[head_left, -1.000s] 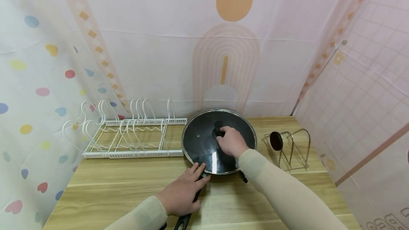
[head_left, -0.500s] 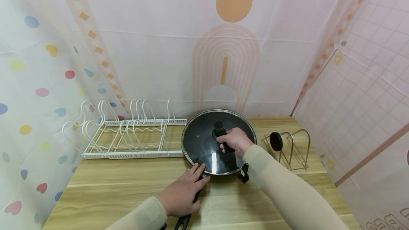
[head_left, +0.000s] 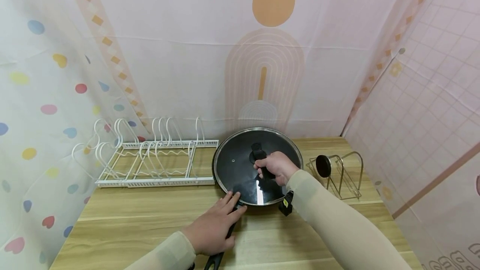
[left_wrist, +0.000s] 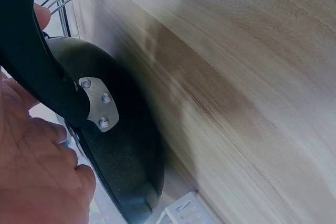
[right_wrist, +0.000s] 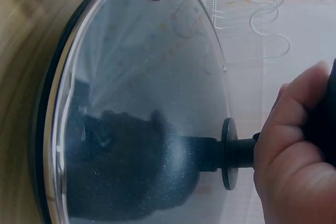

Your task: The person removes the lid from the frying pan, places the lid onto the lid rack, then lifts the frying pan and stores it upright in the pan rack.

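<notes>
A black frying pan (left_wrist: pixel 113 166) stands on the wooden table, covered by a dark glass lid (head_left: pixel 240 174) with a metal rim. My right hand (head_left: pixel 275 166) grips the black lid handle (head_left: pixel 258 150) from the right, thumb and fingers curled around it. In the right wrist view the handle's stem (right_wrist: pixel 241 153) rises from the glass beside that hand. My left hand (head_left: pixel 213 226) lies over the pan handle (head_left: pixel 215 259), its fingers mostly straight and fingertips at the lid's near rim. In the left wrist view the palm is beside the pan handle, which partly hides the hand.
A white wire dish rack (head_left: pixel 161 180) stands left of the pan, nearly touching it. To the right is a small metal wire rack (head_left: pixel 342 178) with a dark round object (head_left: pixel 323 166) on it. Patterned curtains (head_left: pixel 180 74) enclose the back and sides.
The right hand first shifted right and curled more fully around the lid handle. Since then the glare on the glass has slid right and the lid has moved slightly. The left hand stays in place.
</notes>
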{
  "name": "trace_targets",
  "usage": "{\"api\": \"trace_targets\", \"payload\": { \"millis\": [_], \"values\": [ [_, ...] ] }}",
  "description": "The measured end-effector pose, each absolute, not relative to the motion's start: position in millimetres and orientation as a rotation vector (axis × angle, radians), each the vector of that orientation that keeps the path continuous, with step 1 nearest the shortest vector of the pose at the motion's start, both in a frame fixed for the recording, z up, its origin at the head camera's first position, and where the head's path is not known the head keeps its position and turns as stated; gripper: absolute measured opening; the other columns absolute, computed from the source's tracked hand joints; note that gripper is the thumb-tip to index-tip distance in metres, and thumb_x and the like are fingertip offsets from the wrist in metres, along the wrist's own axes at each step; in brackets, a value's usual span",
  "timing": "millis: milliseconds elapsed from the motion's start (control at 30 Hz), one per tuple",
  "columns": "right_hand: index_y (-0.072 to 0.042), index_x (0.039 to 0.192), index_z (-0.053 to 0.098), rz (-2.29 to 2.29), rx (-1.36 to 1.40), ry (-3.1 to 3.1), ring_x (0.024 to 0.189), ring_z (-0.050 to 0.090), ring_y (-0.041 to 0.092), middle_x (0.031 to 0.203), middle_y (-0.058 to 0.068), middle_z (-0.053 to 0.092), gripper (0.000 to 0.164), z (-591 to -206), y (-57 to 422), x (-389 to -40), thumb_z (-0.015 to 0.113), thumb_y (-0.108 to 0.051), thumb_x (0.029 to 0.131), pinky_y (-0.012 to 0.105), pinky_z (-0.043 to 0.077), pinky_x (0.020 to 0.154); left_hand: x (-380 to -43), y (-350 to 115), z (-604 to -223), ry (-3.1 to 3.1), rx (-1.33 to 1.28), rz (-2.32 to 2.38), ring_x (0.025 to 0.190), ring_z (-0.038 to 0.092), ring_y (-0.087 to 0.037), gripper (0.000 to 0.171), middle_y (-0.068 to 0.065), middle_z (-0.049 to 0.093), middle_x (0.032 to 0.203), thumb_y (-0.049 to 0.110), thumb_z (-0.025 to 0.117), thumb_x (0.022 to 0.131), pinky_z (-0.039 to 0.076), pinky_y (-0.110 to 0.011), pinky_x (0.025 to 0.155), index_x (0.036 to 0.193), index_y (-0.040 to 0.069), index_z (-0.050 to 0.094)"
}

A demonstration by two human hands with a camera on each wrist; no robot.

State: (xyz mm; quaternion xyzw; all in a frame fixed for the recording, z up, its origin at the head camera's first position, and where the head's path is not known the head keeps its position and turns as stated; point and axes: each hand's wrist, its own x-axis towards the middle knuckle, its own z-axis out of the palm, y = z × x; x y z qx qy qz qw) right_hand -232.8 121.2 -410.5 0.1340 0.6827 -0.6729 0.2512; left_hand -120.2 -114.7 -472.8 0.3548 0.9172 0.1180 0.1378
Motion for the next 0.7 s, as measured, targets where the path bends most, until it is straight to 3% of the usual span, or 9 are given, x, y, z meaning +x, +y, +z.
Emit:
{"api": "trace_targets", "payload": {
  "millis": [200, 500, 700],
  "values": [
    [0.009, 0.125, 0.057, -1.86, 0.339, 1.882, 0.066, 0.065, 0.008, 0.094, 0.01, 0.069, 0.025, -403.3, 125.2, -232.9, 0.059, -0.006, 0.105, 0.02, 0.058, 0.062, -121.1, -115.2, -475.8, 2.671, 1.061, 0.352, 0.162, 0.018, -0.042, 0.074, -0.019, 0.019, 0.175, 0.03, 0.069, 0.094, 0.031, -0.058, 0.127, 0.161, 0.014, 0.043],
    [0.004, 0.119, 0.06, -1.802, 0.305, 1.985, 0.063, 0.058, 0.007, 0.095, 0.007, 0.069, 0.019, -392.0, 133.0, -233.1, 0.06, -0.01, 0.106, 0.019, 0.052, 0.059, -121.6, -115.6, -473.7, 2.66, 1.067, 0.342, 0.163, 0.016, -0.041, 0.073, -0.017, 0.018, 0.176, 0.034, 0.07, 0.096, 0.03, -0.058, 0.127, 0.162, 0.015, 0.043],
    [0.001, 0.126, 0.054, -1.785, 0.311, 2.048, 0.064, 0.058, 0.008, 0.095, 0.006, 0.07, 0.024, -387.4, 137.1, -233.3, 0.06, -0.01, 0.106, 0.02, 0.051, 0.06, -123.0, -115.3, -472.9, 2.641, 1.048, 0.332, 0.163, 0.016, -0.039, 0.073, -0.017, 0.021, 0.175, 0.041, 0.069, 0.098, 0.029, -0.057, 0.128, 0.161, 0.015, 0.044]
  ]
}}
